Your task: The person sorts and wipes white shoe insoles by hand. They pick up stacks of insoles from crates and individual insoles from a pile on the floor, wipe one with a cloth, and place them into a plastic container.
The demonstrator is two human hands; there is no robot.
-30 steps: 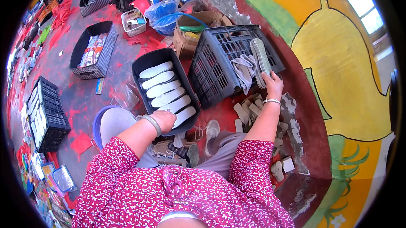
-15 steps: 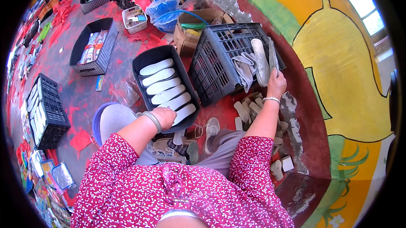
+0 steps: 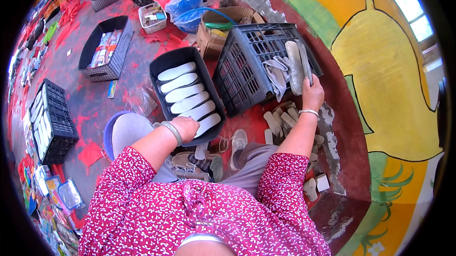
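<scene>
My left hand (image 3: pixel 184 128) is closed at the near end of a dark bin (image 3: pixel 158 73), against the white shoe insoles (image 3: pixel 184 93) that lie in a row inside it. Its fingertips are hidden, so what they grip does not show. On the right, my right hand (image 3: pixel 312 95) pinches the lower end of a thin grey insole (image 3: pixel 304 61), held up on edge. Beside that one leans another greyish insole (image 3: pixel 294 65), on top of an upturned grey plastic crate (image 3: pixel 243 61). A grey cloth (image 3: pixel 277 73) hangs over the crate's near edge.
Loose insoles (image 3: pixel 280 122) are piled between the crate and the wall. Shoes (image 3: pixel 194 161) lie below the dark bin. A black crate of white insoles (image 3: pixel 61 118) and a checked basket (image 3: pixel 102 54) stand to the left. Behind the grey crate is a cardboard box (image 3: pixel 211 40).
My right hand and the grey insole have shifted slightly, and the insole stands closer to its neighbour. My left hand has moved slightly up at the bin's near end.
</scene>
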